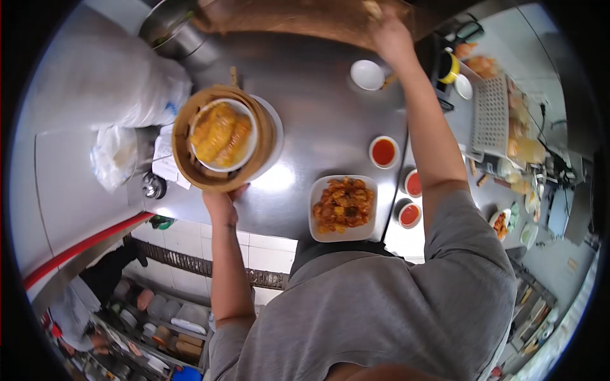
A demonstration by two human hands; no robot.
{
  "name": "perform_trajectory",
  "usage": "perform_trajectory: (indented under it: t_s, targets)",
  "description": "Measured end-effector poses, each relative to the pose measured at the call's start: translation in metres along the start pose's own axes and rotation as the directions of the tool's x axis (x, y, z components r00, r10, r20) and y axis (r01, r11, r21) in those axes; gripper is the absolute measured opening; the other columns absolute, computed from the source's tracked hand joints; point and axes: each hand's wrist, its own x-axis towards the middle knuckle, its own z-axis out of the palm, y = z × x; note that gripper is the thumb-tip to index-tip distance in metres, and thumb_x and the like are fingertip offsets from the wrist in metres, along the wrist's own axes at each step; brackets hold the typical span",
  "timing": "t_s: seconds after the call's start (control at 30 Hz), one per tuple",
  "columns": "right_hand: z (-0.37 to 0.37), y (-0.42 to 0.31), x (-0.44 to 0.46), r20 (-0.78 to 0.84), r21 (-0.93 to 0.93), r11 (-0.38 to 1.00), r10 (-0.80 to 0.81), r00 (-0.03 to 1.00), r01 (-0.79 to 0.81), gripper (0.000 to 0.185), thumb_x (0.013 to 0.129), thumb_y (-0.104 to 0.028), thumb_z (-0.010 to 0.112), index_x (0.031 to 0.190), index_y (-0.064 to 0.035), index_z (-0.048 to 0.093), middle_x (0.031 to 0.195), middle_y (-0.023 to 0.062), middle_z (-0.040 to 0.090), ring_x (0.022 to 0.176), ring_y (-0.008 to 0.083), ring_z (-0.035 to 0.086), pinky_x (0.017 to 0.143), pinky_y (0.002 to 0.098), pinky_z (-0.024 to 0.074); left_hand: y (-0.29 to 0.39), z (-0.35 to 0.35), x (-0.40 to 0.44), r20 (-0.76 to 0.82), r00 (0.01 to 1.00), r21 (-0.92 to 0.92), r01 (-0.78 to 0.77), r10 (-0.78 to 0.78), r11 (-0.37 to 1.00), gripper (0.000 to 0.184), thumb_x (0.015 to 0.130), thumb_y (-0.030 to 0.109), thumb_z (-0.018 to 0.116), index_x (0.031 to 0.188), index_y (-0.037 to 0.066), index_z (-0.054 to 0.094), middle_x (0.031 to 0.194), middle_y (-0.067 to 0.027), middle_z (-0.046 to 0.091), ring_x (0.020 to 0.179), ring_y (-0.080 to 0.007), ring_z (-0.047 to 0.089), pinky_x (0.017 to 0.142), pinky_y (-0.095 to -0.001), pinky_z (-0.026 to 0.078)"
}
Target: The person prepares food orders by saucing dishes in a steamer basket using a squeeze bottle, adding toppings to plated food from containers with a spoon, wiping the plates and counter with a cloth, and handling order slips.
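Note:
My left hand [221, 204] grips the near edge of a round bamboo steamer [184, 166], its fingers partly hidden underneath. Inside the steamer sits a white bowl [253, 136] of glossy yellow-brown rolls [219, 134]. A pale rim, perhaps a plate, shows at the steamer's right side. Stretched far forward, my right hand [389, 37] is closed over a brown surface [292, 18], with a small pale-yellow thing at its fingertips, too blurred to name. Close to my body stands a square white dish [312, 222] of red-brown sauced pieces [343, 204].
On the steel counter [305, 108] are a small white dish [366, 75] and several bowls of red sauce [383, 152]. A metal pot [181, 38] and a large plastic bag [121, 76] stand left. At right is a white perforated basket [490, 108]. Another person [79, 305] works lower left.

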Motion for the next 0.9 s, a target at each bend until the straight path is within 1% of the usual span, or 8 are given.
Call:
perform_trajectory:
  t_s: [0.03,0.13,0.3,0.53,0.67,0.73,0.83,0.9]
  targets:
    - [-0.016,0.026,-0.013,0.055,-0.158,0.977,0.152,0.987,-0.142,0.029,0.084,-0.019,0.046,0.106,-0.0029,0.057,0.088,0.0183,0.063,0.084,0.0370,0.061,0.076,0.0430,0.0496,0.007,0.011,0.009,0.015,1.000,0.012,-0.007,0.007,1.000,0.034,0.093,0.022,0.043,0.115,-0.004,0.049,0.101,-0.0170,0.061,0.078,-0.0250,0.065,0.060,-0.0333,0.058]
    - [-0.056,0.024,-0.051,0.481,-0.436,0.890,0.107,0.870,0.132,0.024,0.081,-0.019,0.049,0.089,-0.0033,0.065,0.088,0.0191,0.065,0.086,0.0331,0.063,0.075,0.0421,0.0507,0.014,0.040,0.053,0.062,0.995,0.013,-0.085,0.084,0.996,0.034,0.088,0.002,0.045,0.121,-0.002,0.037,0.097,-0.0194,0.059,0.068,-0.0268,0.065,0.057,-0.0343,0.060]
    - [-0.034,0.014,-0.095,0.392,-0.400,0.896,0.358,0.847,-0.194,0.022,0.081,-0.013,0.048,0.089,-0.0048,0.067,0.090,0.0188,0.065,0.087,0.0329,0.063,0.077,0.0403,0.0512,0.046,0.105,0.117,0.112,0.993,-0.010,-0.043,0.044,0.999,0.032,0.089,0.003,0.047,0.117,-0.003,0.034,0.097,-0.0210,0.058,0.067,-0.0293,0.065,0.057,-0.0392,0.060]
    - [-0.164,0.007,-0.175,0.316,0.296,0.776,0.471,0.824,-0.557,0.031,0.071,-0.026,0.070,0.084,0.0011,0.064,0.071,0.0126,0.063,0.064,0.0239,0.060,0.064,0.0370,0.0465,0.051,0.153,0.158,0.071,0.973,-0.072,-0.213,0.218,0.974,0.029,0.088,0.001,0.046,0.115,-0.001,0.036,0.099,-0.0218,0.057,0.069,-0.0316,0.065,0.057,-0.0398,0.060]
    - [-0.263,0.024,-0.260,0.367,0.412,0.474,0.696,0.617,-0.778,0.022,0.076,-0.021,0.066,0.083,-0.0014,0.061,0.066,0.0030,0.058,0.046,0.0067,0.041,0.039,0.0223,0.0348,0.004,0.117,0.244,0.488,0.845,-0.620,0.160,0.218,0.768,0.053,0.082,0.049,0.040,0.120,0.012,0.041,0.113,-0.0088,0.052,0.112,-0.0304,0.046,0.097,-0.0513,0.030]
    - [-0.298,0.039,-0.309,0.307,0.528,0.394,0.738,0.601,-0.753,0.022,0.076,-0.021,0.066,0.084,-0.0006,0.060,0.064,0.0023,0.056,0.045,0.0071,0.041,0.039,0.0229,0.0357,0.035,0.175,0.043,-0.009,0.995,-0.544,-0.088,0.099,0.835,0.046,0.085,0.034,0.045,0.123,0.008,0.039,0.116,-0.0101,0.049,0.108,-0.0282,0.048,0.091,-0.0499,0.039]
    - [-0.324,0.075,-0.386,0.227,0.510,0.378,0.807,0.545,-0.773,0.024,0.074,-0.018,0.068,0.086,0.0010,0.059,0.064,0.0021,0.055,0.044,0.0074,0.042,0.038,0.0227,0.0364,0.000,0.215,-0.043,-0.119,0.835,-0.208,-0.551,0.538,0.808,0.040,0.086,0.014,0.050,0.123,0.006,0.039,0.119,-0.0111,0.046,0.109,-0.0254,0.048,0.086,-0.0447,0.046]
    - [-0.336,0.090,-0.425,0.175,0.439,0.380,0.852,0.493,-0.814,0.026,0.073,-0.017,0.070,0.088,0.0012,0.060,0.065,0.0028,0.056,0.044,0.0075,0.043,0.038,0.0225,0.0366,-0.021,0.236,-0.106,0.138,0.800,-0.246,-0.543,0.583,0.803,0.043,0.083,0.002,0.051,0.124,0.004,0.037,0.119,-0.0120,0.045,0.108,-0.0242,0.048,0.084,-0.0394,0.049]
